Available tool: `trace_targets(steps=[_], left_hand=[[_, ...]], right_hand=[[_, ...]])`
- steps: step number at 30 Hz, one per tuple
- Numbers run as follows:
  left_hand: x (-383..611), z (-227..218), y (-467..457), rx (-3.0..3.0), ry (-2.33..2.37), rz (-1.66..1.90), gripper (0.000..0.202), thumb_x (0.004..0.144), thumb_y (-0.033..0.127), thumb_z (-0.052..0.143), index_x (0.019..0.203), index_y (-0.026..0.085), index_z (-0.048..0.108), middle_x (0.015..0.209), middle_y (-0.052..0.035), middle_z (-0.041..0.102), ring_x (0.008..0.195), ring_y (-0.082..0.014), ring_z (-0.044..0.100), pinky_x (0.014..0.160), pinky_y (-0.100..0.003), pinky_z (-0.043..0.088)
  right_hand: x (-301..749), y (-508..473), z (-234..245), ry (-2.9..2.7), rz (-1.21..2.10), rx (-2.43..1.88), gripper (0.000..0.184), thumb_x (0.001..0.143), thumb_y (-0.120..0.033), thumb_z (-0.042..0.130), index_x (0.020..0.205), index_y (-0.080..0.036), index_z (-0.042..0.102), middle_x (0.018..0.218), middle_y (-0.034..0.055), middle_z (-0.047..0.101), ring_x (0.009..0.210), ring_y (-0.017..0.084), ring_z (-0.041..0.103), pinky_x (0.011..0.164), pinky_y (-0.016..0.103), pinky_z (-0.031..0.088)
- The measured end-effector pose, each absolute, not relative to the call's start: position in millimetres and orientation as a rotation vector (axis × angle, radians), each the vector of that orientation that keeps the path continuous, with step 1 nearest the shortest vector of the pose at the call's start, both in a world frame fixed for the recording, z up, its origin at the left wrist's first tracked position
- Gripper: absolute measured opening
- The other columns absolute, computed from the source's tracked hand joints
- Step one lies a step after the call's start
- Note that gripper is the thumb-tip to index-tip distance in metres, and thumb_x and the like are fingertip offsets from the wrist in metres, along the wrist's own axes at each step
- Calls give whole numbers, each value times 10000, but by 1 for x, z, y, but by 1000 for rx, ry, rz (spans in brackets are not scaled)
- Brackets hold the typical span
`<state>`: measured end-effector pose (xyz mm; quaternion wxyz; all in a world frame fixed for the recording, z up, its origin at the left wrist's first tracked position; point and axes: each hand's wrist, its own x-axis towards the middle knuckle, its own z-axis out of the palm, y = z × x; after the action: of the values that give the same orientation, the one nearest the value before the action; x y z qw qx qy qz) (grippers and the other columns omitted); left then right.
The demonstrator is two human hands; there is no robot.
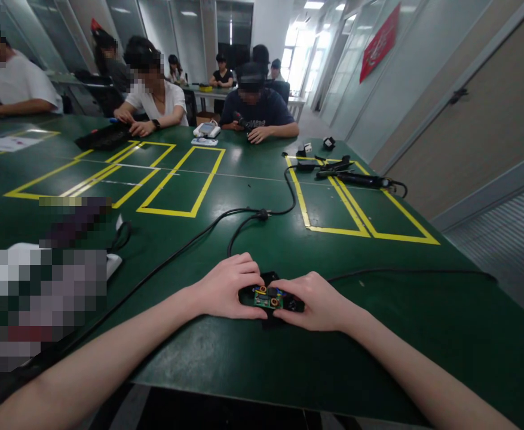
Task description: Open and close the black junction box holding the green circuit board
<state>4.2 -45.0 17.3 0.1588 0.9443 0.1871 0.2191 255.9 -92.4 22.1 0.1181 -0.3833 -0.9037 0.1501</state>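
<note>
A small green circuit board [268, 298] with copper coils and coloured wires sits at a black plastic housing [295, 303], low over the green table. My left hand [232, 288] grips it from the left, thumb at the near edge and fingers at the far side. From the right, my right hand [318, 301] pinches the board and housing between thumb and fingers. Whether the board is fully seated in the housing I cannot tell. A black cable [239, 229] runs down behind my left hand.
Yellow tape rectangles [194, 209] mark the green table [226, 370]. Black cables with a plug [263, 214] cross it. A black rod-like tool [360, 179] and black parts lie at the far right. Co-workers sit across the table, one near a white device [207, 129] and one by a black tray [104, 136].
</note>
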Motion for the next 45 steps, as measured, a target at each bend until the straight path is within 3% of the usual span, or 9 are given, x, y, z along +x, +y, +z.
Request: trace_targets(steps=[3, 6, 14, 19, 22, 28, 30, 35, 45], left_hand=[[3, 18, -43, 2669, 601, 607, 355, 873, 528, 767, 990, 194, 724, 997, -69, 699, 953, -235, 604, 812, -348, 514], [1, 18, -41, 2652, 644, 601, 321, 877, 477, 773, 1026, 196, 725, 1043, -72, 697, 1006, -246, 616, 859, -363, 523], [-2, 14, -39, 2623, 659, 633, 322, 897, 435, 776, 1110, 200, 725, 1211, -95, 697, 1173, -275, 642, 1027, -420, 514], [-2, 11, -39, 2604, 653, 649, 285, 917, 411, 764, 1124, 217, 737, 1276, -94, 713, 1271, -286, 625, 1083, -444, 503], [-2, 10, -39, 2577, 668, 649, 292, 903, 403, 780, 1122, 213, 744, 1283, -94, 720, 1291, -288, 620, 1104, -454, 500], [-4, 7, -37, 2542, 705, 640, 418, 881, 434, 801, 1225, 208, 729, 1355, -123, 701, 1367, -308, 578, 1154, -497, 473], [-4, 5, -37, 2540, 718, 645, 473, 873, 444, 808, 1274, 212, 714, 1385, -131, 686, 1391, -312, 561, 1169, -509, 461], [-4, 4, -35, 2543, 736, 642, 583, 853, 452, 823, 1357, 200, 672, 1439, -144, 651, 1436, -323, 520, 1190, -529, 438], [-3, 3, -31, 2524, 691, 604, 789, 745, 568, 884, 1404, 205, 644, 1473, -165, 620, 1467, -345, 487, 1209, -537, 395]], right_hand=[[259, -89, 21, -2581, 404, -1108, 364, 958, -433, 666, 1247, -214, 675, 1006, 72, 812, 814, 215, 775, 683, 268, 513], [262, -87, 22, -2555, 386, -1020, 302, 1027, -370, 578, 1266, -207, 668, 1036, 79, 802, 847, 196, 769, 715, 265, 528], [267, -84, 20, -2430, 390, -1005, 253, 1055, -367, 546, 1137, -193, 710, 923, 56, 777, 773, 163, 733, 686, 250, 512], [268, -80, 19, -2484, 251, -1033, 399, 1100, -335, 426, 869, -183, 715, 776, 49, 712, 658, 147, 663, 590, 253, 428], [269, -77, 19, -2500, 291, -1045, 391, 1100, -328, 418, 897, -191, 722, 783, 42, 710, 649, 147, 655, 592, 259, 426], [273, -76, 20, -2496, 405, -1081, 271, 1033, -410, 565, 981, -200, 728, 836, 42, 737, 701, 164, 687, 623, 262, 458], [276, -75, 19, -2501, 368, -1052, 267, 993, -438, 623, 928, -196, 718, 799, 40, 724, 684, 169, 680, 607, 264, 443], [279, -72, 16, -2458, 133, -1034, 469, 1058, -440, 507, 663, -201, 591, 608, 15, 611, 540, 136, 560, 540, 264, 353], [274, -70, 9, -2384, 49, -1145, 477, 1097, -476, 434, 765, -203, 640, 702, 31, 661, 590, 147, 612, 577, 265, 395]])
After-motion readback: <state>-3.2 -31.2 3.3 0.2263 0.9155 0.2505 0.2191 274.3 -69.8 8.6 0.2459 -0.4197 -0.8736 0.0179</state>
